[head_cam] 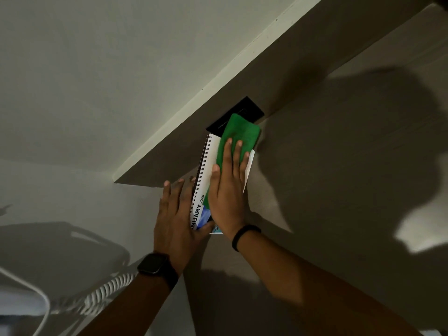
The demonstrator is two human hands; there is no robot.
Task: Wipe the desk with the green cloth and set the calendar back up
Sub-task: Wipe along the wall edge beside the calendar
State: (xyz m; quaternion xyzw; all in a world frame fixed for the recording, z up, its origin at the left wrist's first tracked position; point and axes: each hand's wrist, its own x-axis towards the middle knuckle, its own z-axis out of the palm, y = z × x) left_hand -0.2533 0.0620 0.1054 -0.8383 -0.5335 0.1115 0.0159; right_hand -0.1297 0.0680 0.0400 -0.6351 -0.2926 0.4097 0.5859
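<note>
A spiral-bound calendar [210, 163] reading "JANUARY 2026" stands near the desk's [339, 190] left back corner. My right hand [228, 190] presses the green cloth [238, 137] flat against the calendar's white page, fingers spread. My left hand [175, 217] lies along the calendar's spiral edge, its thumb hooked around the lower corner, steadying it. The cloth's upper end overlaps a black panel [244, 109] behind the calendar.
A raised ledge [242, 57] runs along the back of the desk against the pale wall. A white coiled cable [106, 292] and a white cord [36, 294] hang at the lower left. Dark shadows fall over the desk to the right.
</note>
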